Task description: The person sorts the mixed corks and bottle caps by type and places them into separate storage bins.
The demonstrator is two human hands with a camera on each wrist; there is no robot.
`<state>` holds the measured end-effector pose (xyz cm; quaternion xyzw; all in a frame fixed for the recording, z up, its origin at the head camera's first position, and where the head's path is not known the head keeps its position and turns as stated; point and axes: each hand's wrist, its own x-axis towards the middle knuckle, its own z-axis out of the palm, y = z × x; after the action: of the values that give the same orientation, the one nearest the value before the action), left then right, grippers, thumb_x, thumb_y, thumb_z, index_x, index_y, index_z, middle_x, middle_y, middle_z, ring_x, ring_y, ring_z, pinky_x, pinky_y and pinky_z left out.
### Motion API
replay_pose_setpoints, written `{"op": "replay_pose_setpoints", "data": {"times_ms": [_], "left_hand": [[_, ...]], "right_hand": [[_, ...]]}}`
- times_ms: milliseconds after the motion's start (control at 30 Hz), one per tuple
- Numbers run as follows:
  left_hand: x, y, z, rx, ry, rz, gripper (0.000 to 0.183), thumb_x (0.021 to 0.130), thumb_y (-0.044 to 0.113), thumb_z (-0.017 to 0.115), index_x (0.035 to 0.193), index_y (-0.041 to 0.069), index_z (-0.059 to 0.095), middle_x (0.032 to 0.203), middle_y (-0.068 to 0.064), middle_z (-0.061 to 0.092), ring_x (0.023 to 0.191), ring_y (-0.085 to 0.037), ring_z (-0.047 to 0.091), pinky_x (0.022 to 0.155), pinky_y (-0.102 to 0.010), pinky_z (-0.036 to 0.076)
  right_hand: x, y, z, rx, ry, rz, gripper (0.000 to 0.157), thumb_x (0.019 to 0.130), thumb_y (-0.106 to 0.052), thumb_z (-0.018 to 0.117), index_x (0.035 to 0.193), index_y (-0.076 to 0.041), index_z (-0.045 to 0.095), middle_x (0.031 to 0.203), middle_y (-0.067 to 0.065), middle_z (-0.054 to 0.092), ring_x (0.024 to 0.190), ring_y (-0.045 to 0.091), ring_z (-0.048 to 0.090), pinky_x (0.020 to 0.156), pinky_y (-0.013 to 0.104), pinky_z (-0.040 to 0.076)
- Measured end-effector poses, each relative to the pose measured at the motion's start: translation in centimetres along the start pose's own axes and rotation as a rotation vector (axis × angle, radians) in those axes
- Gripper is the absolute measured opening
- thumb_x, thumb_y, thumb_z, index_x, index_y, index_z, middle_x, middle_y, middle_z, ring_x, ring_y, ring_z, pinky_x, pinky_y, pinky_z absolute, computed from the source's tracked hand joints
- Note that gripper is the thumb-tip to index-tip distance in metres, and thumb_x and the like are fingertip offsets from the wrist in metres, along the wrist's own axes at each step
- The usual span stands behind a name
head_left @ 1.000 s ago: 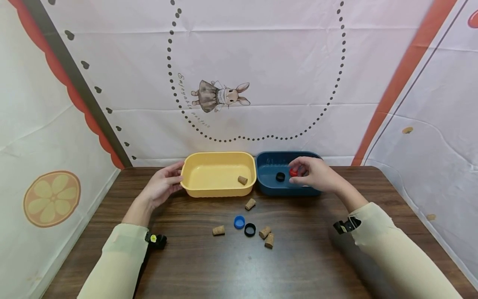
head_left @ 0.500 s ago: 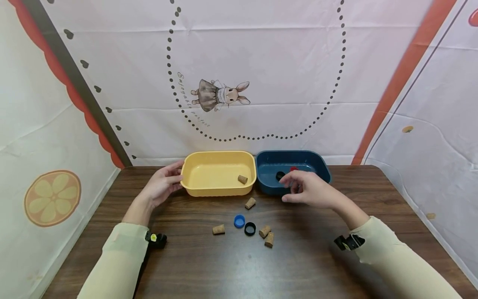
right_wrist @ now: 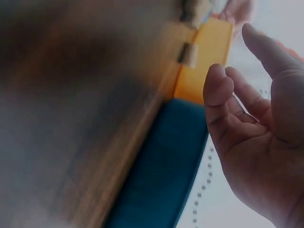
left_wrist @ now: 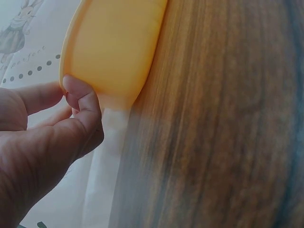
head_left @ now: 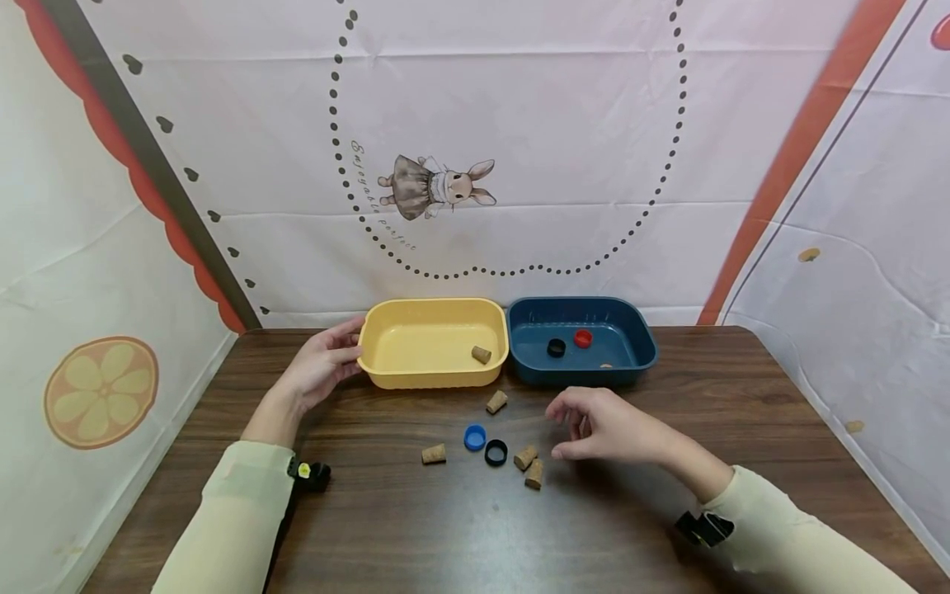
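Note:
My left hand (head_left: 319, 367) pinches the left rim of a yellow plastic bin (left_wrist: 114, 47), thumb and finger meeting at its edge in the left wrist view. One cork (head_left: 481, 354) lies inside that bin. My right hand (head_left: 612, 425) hovers over the table in front of a dark blue bin (head_left: 586, 378), fingers loosely bent and holding nothing. Nearest to it are two corks, one (head_left: 525, 457) beside the other (head_left: 533, 474). A black bottle cap (head_left: 496, 452) and a blue bottle cap (head_left: 475, 437) lie just left of them.
Inside the blue bin are a black cap (head_left: 556, 347), a red cap (head_left: 583, 338) and a small tan bit by the near wall. Single corks lie in front of the bins (head_left: 496, 402) and farther left (head_left: 434, 454). A printed cloth (head_left: 557, 124) hangs behind.
My right hand has left the red cap in the blue bin and come out toward me, over the table near the corks. The left hand keeps its place on the yellow bin.

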<state>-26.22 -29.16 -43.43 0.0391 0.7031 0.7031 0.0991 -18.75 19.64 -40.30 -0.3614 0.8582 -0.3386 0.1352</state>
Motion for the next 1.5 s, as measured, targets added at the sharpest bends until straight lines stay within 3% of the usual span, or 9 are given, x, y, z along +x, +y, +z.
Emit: {"op": "replay_pose_setpoints", "data": {"times_ms": [200, 367, 533, 933, 1500], "left_hand": [[0.0, 0.0, 0.1, -0.003, -0.002, -0.001, 0.064, 0.109, -0.004, 0.051, 0.168, 0.005, 0.027, 0.138, -0.022, 0.043, 0.112, -0.022, 0.058, 0.087, -0.027, 0.057], [0.0, 0.0, 0.1, -0.014, -0.007, 0.002, 0.064, 0.109, -0.004, 0.051, 0.168, 0.004, 0.027, 0.137, -0.022, 0.043, 0.112, -0.022, 0.058, 0.086, -0.026, 0.057], [-0.1, 0.0, 0.0, -0.006, -0.012, 0.003, 0.064, 0.109, -0.003, 0.05, 0.168, 0.004, 0.026, 0.139, -0.023, 0.042, 0.112, -0.023, 0.058, 0.088, -0.027, 0.057], [0.0, -0.2, 0.1, 0.002, -0.002, 0.001, 0.062, 0.11, -0.002, 0.051, 0.168, 0.006, 0.029, 0.14, -0.023, 0.042, 0.113, -0.025, 0.058, 0.087, -0.027, 0.058], [-0.4, 0.2, 0.2, 0.008, 0.002, 0.008, 0.063, 0.109, -0.002, 0.052, 0.168, 0.005, 0.029, 0.137, -0.021, 0.044, 0.112, -0.022, 0.059, 0.088, -0.028, 0.058]], "right_hand": [[-0.5, -0.6, 2.4, 0.038, 0.004, 0.084, 0.045, 0.088, -0.035, 0.089, 0.116, -0.007, 0.069, 0.099, 0.002, 0.068, 0.079, 0.013, 0.065, 0.067, 0.028, 0.056], [-1.0, -1.1, 4.5, 0.071, 0.057, 0.195, 0.047, 0.085, -0.037, 0.091, 0.112, -0.009, 0.067, 0.096, 0.001, 0.065, 0.077, 0.013, 0.062, 0.065, 0.028, 0.054], [-1.2, -1.6, 5.8, 0.092, 0.125, 0.251, 0.049, 0.083, -0.035, 0.093, 0.113, -0.008, 0.065, 0.097, 0.003, 0.063, 0.077, 0.014, 0.061, 0.064, 0.028, 0.053], [-0.9, -2.2, 6.3, 0.098, 0.122, 0.274, 0.041, 0.083, -0.03, 0.093, 0.108, -0.011, 0.067, 0.096, 0.001, 0.064, 0.077, 0.014, 0.061, 0.065, 0.028, 0.053], [-1.1, -2.1, 6.2, 0.075, 0.107, 0.225, 0.029, 0.086, -0.024, 0.09, 0.101, -0.013, 0.068, 0.089, -0.002, 0.066, 0.075, 0.01, 0.061, 0.064, 0.027, 0.053]]}}
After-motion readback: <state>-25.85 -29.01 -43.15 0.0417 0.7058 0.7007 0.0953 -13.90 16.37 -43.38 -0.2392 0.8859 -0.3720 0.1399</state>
